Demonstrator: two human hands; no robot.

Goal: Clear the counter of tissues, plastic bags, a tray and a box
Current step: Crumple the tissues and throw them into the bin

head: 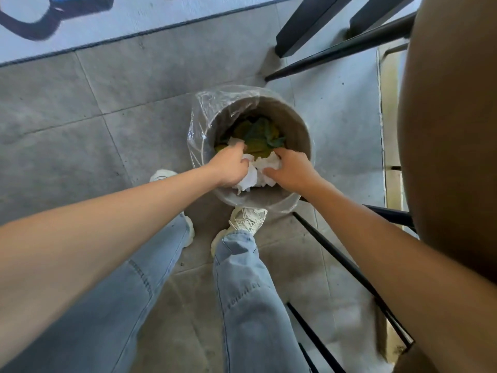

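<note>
Both hands, left hand (228, 168) and right hand (291, 170), bunching crumpled white tissues (258, 170) with fingers curled round them, hovering right above the round grey plastic-lined bin (295, 122), just needing letting go.

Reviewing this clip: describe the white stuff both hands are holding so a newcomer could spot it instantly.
Start at the round grey waste bin lined with a clear plastic bag, standing on the grey tiled floor. Over its near rim, the left hand and right hand grip a wad of crumpled white tissues. It is bright white, unlike the yellow and green rubbish deeper inside.
</note>
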